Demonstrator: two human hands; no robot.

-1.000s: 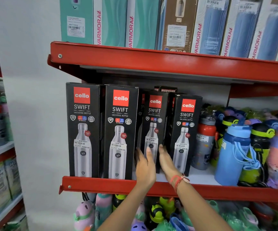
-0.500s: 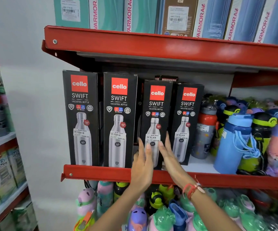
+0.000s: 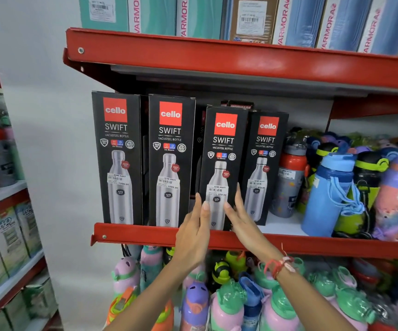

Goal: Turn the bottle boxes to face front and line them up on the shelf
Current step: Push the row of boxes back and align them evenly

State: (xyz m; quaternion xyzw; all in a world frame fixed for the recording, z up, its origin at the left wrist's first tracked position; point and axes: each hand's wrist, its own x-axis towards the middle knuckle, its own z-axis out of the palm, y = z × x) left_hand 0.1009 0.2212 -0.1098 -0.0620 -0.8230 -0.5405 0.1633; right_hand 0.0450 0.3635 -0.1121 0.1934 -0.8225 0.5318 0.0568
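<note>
Four black Cello Swift bottle boxes stand upright on the red shelf (image 3: 143, 235), all with their fronts toward me. The first box (image 3: 118, 158) and second box (image 3: 170, 161) stand at the shelf's front lip. The third box (image 3: 223, 149) also stands at the lip, clamped low down between my two hands. My left hand (image 3: 194, 231) lies flat against its left edge, and my right hand (image 3: 240, 217) presses its right side. The fourth box (image 3: 264, 151) sits slightly farther back, angled a little, touching the third.
Another dark box top (image 3: 237, 106) shows behind the row. Loose bottles crowd the shelf to the right, nearest a grey-and-red one (image 3: 288, 182) and a blue one (image 3: 329, 199). Tall boxes fill the upper shelf (image 3: 217, 58). Children's bottles (image 3: 229, 297) hang below.
The third box has come forward from the back to the shelf's front lip between my hands. My hands shifted from low in front of it to its two sides.
</note>
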